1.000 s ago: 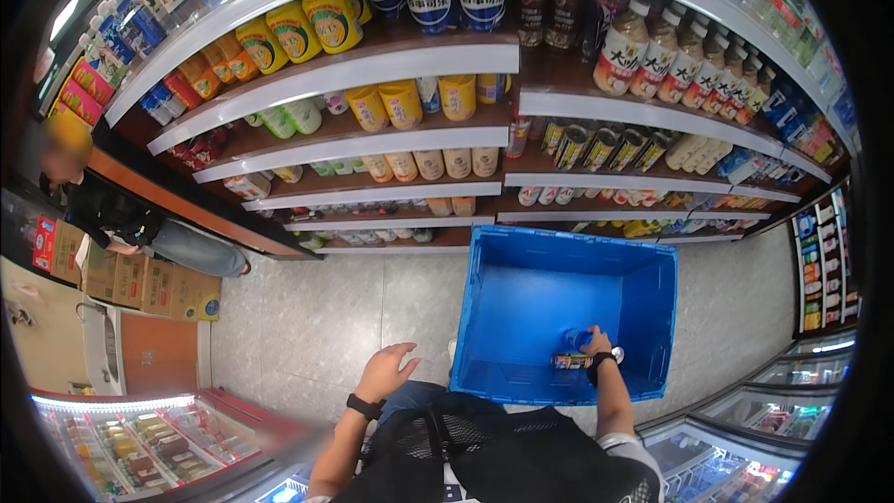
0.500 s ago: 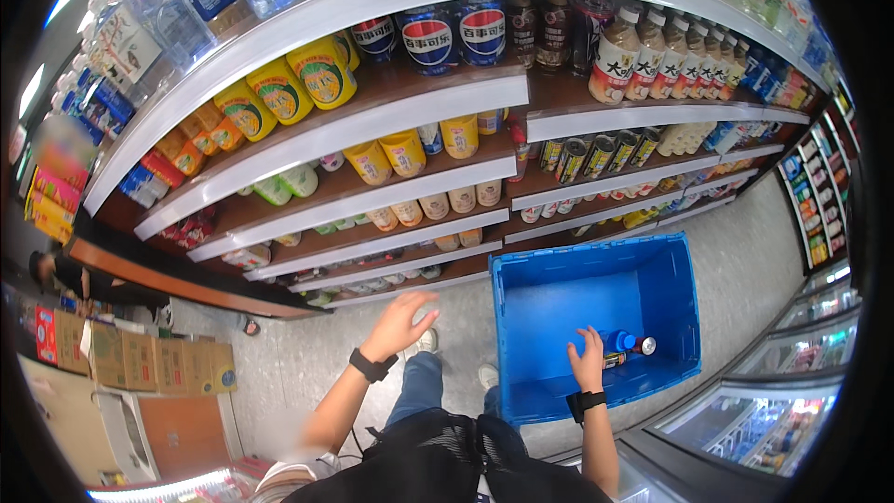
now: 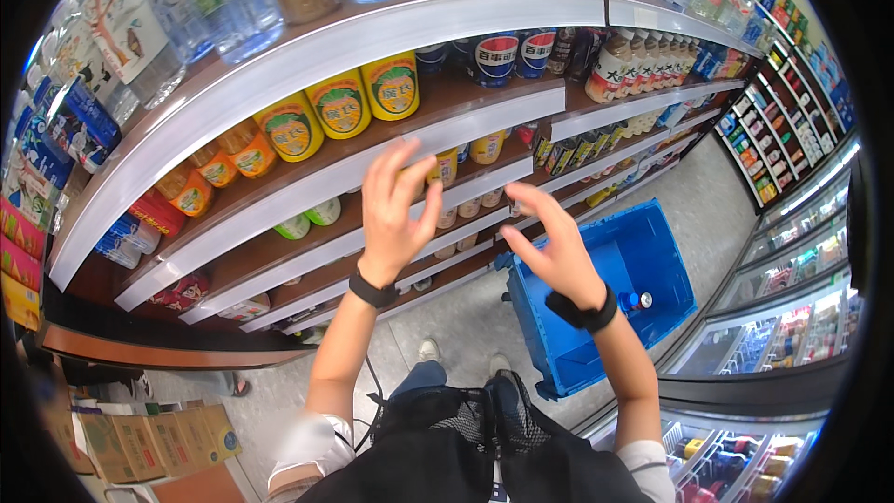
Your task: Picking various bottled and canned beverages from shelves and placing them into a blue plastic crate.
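My left hand (image 3: 396, 214) is raised in front of the shelf (image 3: 466, 121), with fingers and thumb apart and nothing in it. Closest behind it are large yellow drink cans (image 3: 339, 104) in a row on the upper shelf, and a yellow container (image 3: 442, 170) on the shelf below, partly hidden by my fingers. To its right, my right hand (image 3: 563, 256) is also open and holds nothing. Part of the blue crate (image 3: 549, 335) on the floor is hidden behind my right wrist. Inside the crate lie a blue-capped container (image 3: 629, 302) and a small can (image 3: 645, 300).
Water bottles (image 3: 223, 0) crowd the top shelf. Dark blue cans (image 3: 495, 58) and white-labelled bottles (image 3: 610, 65) stand further right. Glass-doored coolers (image 3: 773, 326) line the right side. Cardboard boxes (image 3: 154, 442) sit at the lower left.
Both hands have risen and moved toward the shelf; my right hand has left the space over the crate. The view has shifted left and closer to the yellow cans.
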Demonstrator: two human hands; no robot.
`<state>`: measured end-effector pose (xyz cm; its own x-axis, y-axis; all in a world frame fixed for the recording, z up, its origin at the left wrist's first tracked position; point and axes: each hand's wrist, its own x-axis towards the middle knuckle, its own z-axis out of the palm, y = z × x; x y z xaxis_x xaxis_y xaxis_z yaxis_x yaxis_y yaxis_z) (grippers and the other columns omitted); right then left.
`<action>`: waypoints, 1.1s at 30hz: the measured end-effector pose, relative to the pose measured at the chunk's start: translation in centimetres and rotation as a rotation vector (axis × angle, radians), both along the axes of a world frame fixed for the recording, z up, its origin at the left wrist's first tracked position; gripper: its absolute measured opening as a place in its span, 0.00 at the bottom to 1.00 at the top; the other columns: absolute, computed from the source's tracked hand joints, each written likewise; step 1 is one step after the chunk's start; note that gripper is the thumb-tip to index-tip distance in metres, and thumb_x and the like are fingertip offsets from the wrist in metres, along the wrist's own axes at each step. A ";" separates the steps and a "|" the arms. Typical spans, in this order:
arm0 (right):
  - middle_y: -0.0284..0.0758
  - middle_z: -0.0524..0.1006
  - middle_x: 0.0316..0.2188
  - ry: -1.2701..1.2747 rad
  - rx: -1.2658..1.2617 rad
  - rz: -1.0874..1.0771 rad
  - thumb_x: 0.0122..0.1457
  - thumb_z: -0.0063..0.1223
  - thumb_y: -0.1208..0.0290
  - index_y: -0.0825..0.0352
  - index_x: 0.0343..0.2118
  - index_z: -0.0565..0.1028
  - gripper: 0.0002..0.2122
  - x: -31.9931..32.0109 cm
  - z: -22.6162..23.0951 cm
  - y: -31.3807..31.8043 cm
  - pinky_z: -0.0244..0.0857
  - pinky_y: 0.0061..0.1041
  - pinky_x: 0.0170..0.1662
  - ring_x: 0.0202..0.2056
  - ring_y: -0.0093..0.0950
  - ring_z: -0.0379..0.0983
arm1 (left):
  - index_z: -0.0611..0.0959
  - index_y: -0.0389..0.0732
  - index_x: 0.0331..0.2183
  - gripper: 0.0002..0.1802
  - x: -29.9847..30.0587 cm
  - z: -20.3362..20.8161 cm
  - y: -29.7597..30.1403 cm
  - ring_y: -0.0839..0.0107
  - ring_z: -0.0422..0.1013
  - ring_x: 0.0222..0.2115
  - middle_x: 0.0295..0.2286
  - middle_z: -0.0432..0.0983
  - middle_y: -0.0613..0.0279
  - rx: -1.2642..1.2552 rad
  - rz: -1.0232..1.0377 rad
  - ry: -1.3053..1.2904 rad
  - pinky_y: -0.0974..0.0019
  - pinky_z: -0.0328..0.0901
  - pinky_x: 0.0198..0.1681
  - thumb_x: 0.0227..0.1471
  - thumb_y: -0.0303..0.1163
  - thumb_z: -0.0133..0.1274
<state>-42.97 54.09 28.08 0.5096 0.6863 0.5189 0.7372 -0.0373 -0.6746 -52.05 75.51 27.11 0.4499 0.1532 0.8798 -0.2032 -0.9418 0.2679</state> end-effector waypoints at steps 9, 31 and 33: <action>0.45 0.72 0.47 0.025 0.316 -0.039 0.51 0.57 0.71 0.69 0.51 0.66 0.23 1.6 5.2 13.6 0.66 0.33 0.48 0.48 0.42 0.70 | 0.70 0.39 0.51 0.33 3.7 5.2 6.6 0.44 0.55 0.53 0.50 0.62 0.46 0.159 0.407 -0.114 0.44 0.51 0.56 0.42 0.33 0.60; 0.50 0.75 0.42 0.120 0.392 -0.179 0.42 0.65 0.66 0.75 0.48 0.67 0.30 6.9 5.6 17.9 0.68 0.31 0.45 0.43 0.38 0.74 | 0.59 0.37 0.59 0.44 4.9 5.2 4.2 0.48 0.50 0.61 0.58 0.55 0.45 0.126 0.047 0.030 0.39 0.45 0.60 0.42 0.34 0.60; 0.49 0.75 0.42 0.154 0.420 -0.204 0.42 0.66 0.66 0.76 0.48 0.67 0.31 6.5 5.0 17.4 0.68 0.30 0.45 0.43 0.36 0.74 | 0.58 0.37 0.60 0.46 4.3 4.8 3.7 0.48 0.49 0.61 0.59 0.53 0.45 0.108 0.023 0.044 0.40 0.45 0.60 0.41 0.34 0.60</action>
